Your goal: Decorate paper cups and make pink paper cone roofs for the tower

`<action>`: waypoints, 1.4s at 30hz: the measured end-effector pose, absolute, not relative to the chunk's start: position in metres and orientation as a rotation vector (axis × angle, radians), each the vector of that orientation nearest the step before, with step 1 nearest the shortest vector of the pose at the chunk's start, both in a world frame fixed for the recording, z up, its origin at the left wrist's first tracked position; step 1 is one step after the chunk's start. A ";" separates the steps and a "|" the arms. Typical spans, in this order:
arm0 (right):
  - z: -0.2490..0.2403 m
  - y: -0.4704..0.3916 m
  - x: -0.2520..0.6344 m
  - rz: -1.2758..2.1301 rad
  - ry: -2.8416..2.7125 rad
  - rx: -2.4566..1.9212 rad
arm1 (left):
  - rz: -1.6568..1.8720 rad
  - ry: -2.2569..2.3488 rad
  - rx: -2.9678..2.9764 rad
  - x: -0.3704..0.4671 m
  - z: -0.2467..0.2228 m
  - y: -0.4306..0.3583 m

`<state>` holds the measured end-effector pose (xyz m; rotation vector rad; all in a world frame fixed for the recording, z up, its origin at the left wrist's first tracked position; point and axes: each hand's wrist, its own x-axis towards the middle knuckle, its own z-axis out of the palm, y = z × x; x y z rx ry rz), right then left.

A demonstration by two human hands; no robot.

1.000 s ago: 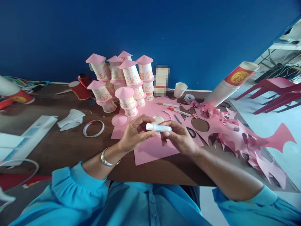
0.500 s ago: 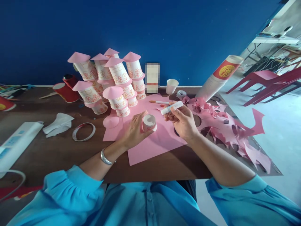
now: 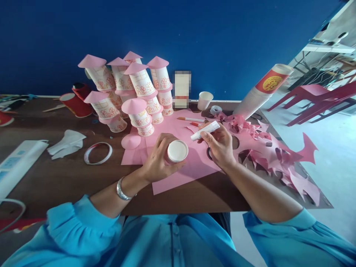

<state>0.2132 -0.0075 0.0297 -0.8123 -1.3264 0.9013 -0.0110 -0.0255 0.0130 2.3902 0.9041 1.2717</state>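
Note:
My left hand [image 3: 161, 159] is wrapped round a paper cup [image 3: 178, 151], its round white end facing up towards me. Between the thumb and fingers of my right hand [image 3: 221, 144] is a white glue stick [image 3: 205, 131], tilted, with its lower end pointing at the cup but apart from it. Under both hands lies pink paper [image 3: 191, 170]. Beyond the cup stand several paper-cup towers [image 3: 141, 83] with pink cone roofs and red-orange drawings. A loose pink cone [image 3: 131, 141] lies to the left of my left hand.
Pink paper scraps [image 3: 272, 148] spread over the right side. A tall stack of cups [image 3: 254, 92] leans at the back right, near a single white cup [image 3: 205, 101] and a tape roll [image 3: 216, 110]. Markers [image 3: 191, 119], a larger ring [image 3: 98, 153], tissue [image 3: 67, 144] and a power strip [image 3: 19, 167] also lie about.
My left hand has closed round the cup, lifted it and tipped its white end towards me. My right hand still holds the glue stick, with only a slight shift.

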 end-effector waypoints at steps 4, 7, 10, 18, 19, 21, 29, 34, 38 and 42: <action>0.036 -0.018 0.213 0.715 -1.452 -0.817 | 1.067 0.946 2.262 -0.009 0.006 -0.028; 0.037 -0.024 0.213 0.582 -1.602 -0.802 | 0.963 0.983 2.268 -0.007 -0.001 -0.025; 0.036 -0.026 0.212 0.487 -1.715 -0.799 | 0.912 0.990 2.301 -0.005 -0.005 -0.023; 0.038 -0.029 0.212 0.363 -1.879 -0.802 | 0.925 0.973 2.379 -0.003 -0.006 -0.020; 0.038 -0.029 0.212 0.355 -1.884 -0.795 | 0.935 0.965 2.386 -0.003 -0.006 -0.020; 0.039 -0.029 0.212 0.334 -1.892 -0.787 | 0.939 0.950 2.398 -0.003 -0.006 -0.020; 0.039 -0.026 0.211 0.317 -1.885 -0.805 | 0.892 0.967 2.415 -0.003 -0.003 -0.022; 0.039 -0.025 0.212 0.317 -1.866 -0.833 | 0.901 0.970 2.421 -0.003 -0.003 -0.022; 0.039 -0.024 0.212 0.315 -1.855 -0.883 | 0.929 0.973 2.396 -0.004 -0.003 -0.021; 0.038 -0.024 0.213 0.336 -1.830 -0.911 | 0.949 1.003 2.359 -0.005 -0.004 -0.021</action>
